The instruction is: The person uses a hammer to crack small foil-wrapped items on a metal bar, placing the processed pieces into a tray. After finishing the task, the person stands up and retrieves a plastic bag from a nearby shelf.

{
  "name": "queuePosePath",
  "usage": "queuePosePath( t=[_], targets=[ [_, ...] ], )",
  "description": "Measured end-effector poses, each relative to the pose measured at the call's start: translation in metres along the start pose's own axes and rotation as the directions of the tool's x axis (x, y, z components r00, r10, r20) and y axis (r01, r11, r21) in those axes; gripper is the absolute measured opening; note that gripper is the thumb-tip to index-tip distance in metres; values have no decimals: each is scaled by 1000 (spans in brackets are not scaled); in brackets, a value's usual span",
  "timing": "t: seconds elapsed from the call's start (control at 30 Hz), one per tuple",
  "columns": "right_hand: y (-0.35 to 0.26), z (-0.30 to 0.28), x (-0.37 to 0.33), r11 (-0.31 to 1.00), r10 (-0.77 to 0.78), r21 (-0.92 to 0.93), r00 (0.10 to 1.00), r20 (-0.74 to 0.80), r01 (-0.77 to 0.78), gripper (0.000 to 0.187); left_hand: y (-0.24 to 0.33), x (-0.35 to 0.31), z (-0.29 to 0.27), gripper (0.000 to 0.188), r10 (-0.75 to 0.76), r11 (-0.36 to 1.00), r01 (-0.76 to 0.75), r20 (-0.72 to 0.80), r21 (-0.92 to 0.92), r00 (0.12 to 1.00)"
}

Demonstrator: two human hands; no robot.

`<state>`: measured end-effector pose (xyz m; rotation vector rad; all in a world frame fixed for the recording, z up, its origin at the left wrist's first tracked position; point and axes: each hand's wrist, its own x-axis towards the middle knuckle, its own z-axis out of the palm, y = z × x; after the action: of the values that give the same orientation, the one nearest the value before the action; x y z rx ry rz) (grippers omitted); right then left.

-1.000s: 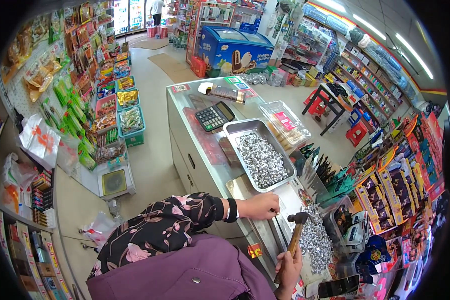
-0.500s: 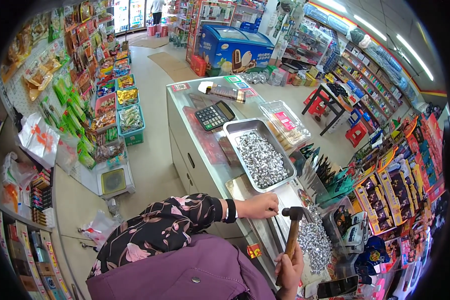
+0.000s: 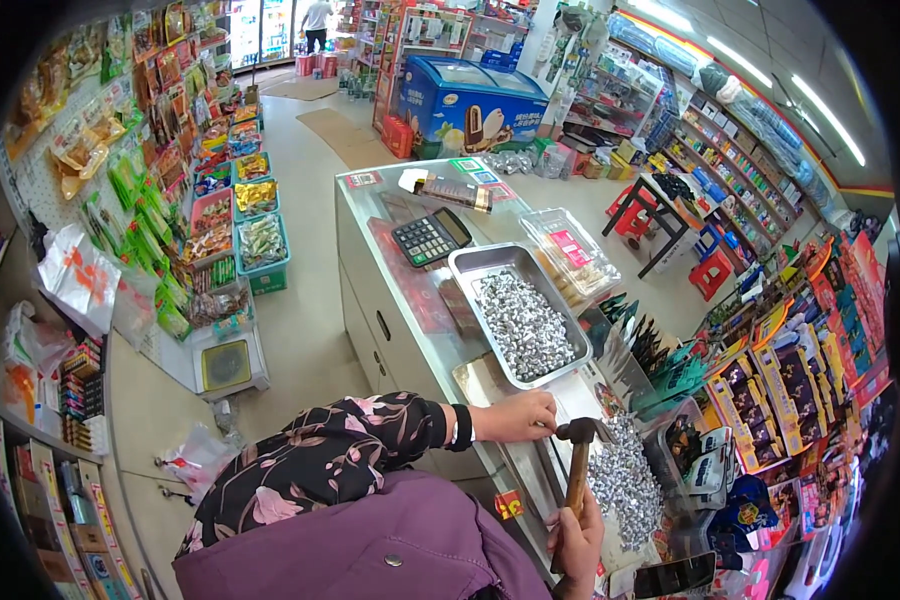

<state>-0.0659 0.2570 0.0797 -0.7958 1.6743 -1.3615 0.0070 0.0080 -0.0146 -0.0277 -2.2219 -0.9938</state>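
My right hand (image 3: pixel 579 543) is wrapped round the wooden handle of a hammer (image 3: pixel 577 475), its dark metal head close beside the fingertips of my left hand (image 3: pixel 526 415). The left fingers are pinched together over a flat bar on the counter; whatever they hold is too small to make out. Just beyond that hand, a metal tray (image 3: pixel 532 383) holds many small shiny silver pieces (image 3: pixel 525 320). A loose heap of similar silver pieces (image 3: pixel 625 480) lies on the counter to the right of the hammer.
On the glass-topped counter (image 3: pixel 490 225) are a calculator (image 3: pixel 431 237), an open box (image 3: pixel 450 190) and a clear plastic container (image 3: pixel 570 250). A phone (image 3: pixel 675 575) lies near the right hand. Packaged goods crowd the right side. A blue freezer (image 3: pixel 470 105) stands beyond; a person (image 3: pixel 317 25) is far off.
The hammer head has shifted slightly left, closer to my left fingertips. My right hand has moved a little left with it, and my left hand has barely moved.
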Motion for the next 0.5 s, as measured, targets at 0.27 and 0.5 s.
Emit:
queuePosePath(
  t=[0.27,0.5],
  targets=[
    [1,-3,1,1000,23,20,1000,13,-23,52,-6,-2,4,6,1,1000,-1,-24,-11,1000],
    [-1,-7,2,996,39,76,998,48,-43,51,-9,-4,6,7,4,998,-6,-37,-57,999]
  ],
)
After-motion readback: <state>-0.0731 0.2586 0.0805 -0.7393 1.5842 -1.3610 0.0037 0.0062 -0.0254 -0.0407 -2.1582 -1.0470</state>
